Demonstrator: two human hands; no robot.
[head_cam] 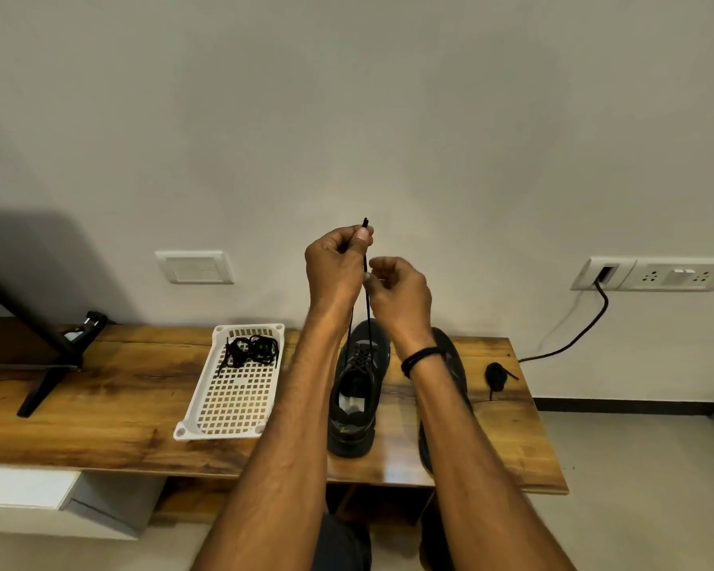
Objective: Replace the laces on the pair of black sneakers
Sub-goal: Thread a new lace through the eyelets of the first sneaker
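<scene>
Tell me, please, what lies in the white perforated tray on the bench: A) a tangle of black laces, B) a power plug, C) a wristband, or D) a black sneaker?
A: a tangle of black laces lies at the far end of the white tray.

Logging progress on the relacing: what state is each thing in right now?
lace: threaded through the middle sneaker, pulled up taut.
left hand: pinches the lace's tip, raised.
right hand: pinches the lace just below.
middle sneaker: upright, lace crisscrossed.
other sneaker: mostly hidden behind the right arm.
basket: holds tangled laces.
coiled lace: loose on the bench.
</scene>
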